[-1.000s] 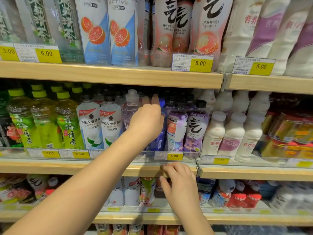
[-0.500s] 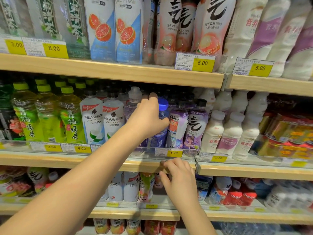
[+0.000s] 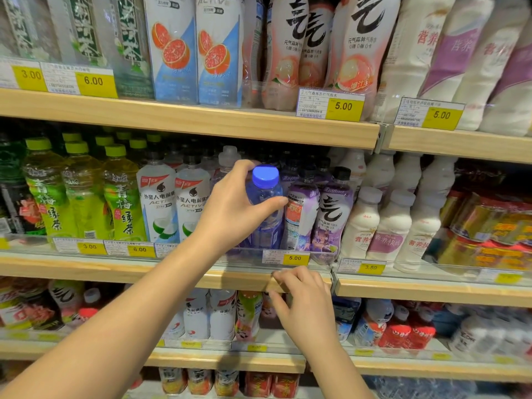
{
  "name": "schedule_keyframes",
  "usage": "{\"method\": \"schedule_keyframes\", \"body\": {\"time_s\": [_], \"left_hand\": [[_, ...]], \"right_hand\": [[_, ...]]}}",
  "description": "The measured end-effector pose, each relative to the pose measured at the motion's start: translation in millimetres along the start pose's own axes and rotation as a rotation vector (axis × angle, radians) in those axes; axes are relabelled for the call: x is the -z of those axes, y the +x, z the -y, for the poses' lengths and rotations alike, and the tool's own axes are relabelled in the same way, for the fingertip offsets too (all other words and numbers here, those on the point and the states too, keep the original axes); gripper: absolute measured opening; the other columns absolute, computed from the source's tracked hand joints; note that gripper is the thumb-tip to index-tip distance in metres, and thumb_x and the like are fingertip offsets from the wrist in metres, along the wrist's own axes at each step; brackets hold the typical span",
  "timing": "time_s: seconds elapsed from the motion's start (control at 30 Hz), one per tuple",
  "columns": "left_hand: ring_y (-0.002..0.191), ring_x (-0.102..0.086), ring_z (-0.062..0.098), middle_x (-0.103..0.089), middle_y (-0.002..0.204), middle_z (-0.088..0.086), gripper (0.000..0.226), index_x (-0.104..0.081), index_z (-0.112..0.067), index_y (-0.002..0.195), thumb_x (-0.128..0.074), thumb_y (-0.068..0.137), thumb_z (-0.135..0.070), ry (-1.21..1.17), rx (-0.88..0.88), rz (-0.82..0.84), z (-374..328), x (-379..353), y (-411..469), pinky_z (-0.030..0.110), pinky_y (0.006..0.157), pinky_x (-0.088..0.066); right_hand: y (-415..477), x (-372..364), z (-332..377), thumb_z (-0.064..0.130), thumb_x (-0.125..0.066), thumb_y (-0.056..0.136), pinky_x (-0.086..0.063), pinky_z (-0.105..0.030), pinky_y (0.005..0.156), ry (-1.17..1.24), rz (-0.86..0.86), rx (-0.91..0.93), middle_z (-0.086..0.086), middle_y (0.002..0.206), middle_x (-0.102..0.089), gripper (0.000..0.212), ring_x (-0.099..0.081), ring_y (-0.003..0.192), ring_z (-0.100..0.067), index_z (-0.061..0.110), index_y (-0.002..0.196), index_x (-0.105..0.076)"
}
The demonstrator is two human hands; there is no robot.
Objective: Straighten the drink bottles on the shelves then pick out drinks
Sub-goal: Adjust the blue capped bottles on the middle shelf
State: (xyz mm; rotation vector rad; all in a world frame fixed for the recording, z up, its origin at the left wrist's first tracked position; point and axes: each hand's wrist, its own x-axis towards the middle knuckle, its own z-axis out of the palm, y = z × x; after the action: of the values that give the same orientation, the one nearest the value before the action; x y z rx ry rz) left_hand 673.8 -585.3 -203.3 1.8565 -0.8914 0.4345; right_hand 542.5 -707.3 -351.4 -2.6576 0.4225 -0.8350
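A blue-capped bottle (image 3: 266,203) on the middle shelf (image 3: 201,276) is gripped by the left hand (image 3: 233,208) — fingers wrapped around it; the shelf's front edge is pinched by the right hand (image 3: 305,300) — fingers curled.

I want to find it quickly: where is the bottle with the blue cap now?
The blue-capped bottle stands on the middle shelf, centre of the head view, held by the left hand, just left of the purple-label bottles.
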Motion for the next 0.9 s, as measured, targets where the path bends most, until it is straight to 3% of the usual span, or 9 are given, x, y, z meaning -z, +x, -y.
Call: {"method": "schedule_keyframes", "body": {"time_s": [0.2, 0.5, 0.8, 0.9], "left_hand": [[0.093, -0.06, -0.004, -0.065, 0.102, -0.021, 0.057, -0.056, -0.043, 0.102, -0.077, 0.06, -0.075, -0.08, -0.007, -0.231, -14.6, 17.7, 9.1, 0.016, 0.074, -0.043], [0.099, -0.064, 0.001, -0.068, 0.108, -0.014, 0.05, -0.064, -0.038, 0.109, -0.082, 0.068, -0.061, -0.117, 0.039, -0.156, -22.8, 33.6, -7.7, 0.032, 0.087, -0.055], [0.093, -0.065, -0.005, -0.07, 0.1, -0.022, 0.045, -0.063, -0.035, 0.106, -0.082, 0.071, -0.056, -0.076, 0.112, -0.169, -21.8, 73.3, -25.8, 0.008, 0.073, -0.046], [0.093, -0.067, -0.003, -0.073, 0.1, -0.018, 0.041, -0.064, -0.029, 0.105, -0.085, 0.073, -0.043, -0.159, 0.147, -0.186, -16.7, 90.4, -32.7, 0.009, 0.074, -0.049]], "right_hand": [[-2.7, -1.2, -1.8, 0.04, -0.069, 0.093, -0.04, -0.033, 0.095, 0.009, 0.023, 0.004, 0.015, 0.111, -0.056, 0.031, -0.052, 0.109, -0.014, 0.032, 0.123, -0.068], [-5.6, -4.7, 6.5, 0.034, -0.074, 0.089, -0.046, -0.04, 0.092, -0.06, -0.038, 0.046, 0.007, 0.109, -0.062, 0.026, -0.057, 0.105, -0.022, 0.026, 0.113, -0.072], [6.1, -27.5, 28.6, 0.027, -0.082, 0.079, -0.052, -0.042, 0.084, -0.105, -0.053, 0.209, 0.002, 0.105, -0.065, 0.021, -0.061, 0.097, -0.028, 0.018, 0.095, -0.071], [8.2, -35.2, 40.2, 0.025, -0.083, 0.078, -0.052, -0.045, 0.089, -0.103, -0.034, 0.213, -0.001, 0.112, -0.067, 0.024, -0.062, 0.102, -0.029, 0.016, 0.097, -0.072]]}}
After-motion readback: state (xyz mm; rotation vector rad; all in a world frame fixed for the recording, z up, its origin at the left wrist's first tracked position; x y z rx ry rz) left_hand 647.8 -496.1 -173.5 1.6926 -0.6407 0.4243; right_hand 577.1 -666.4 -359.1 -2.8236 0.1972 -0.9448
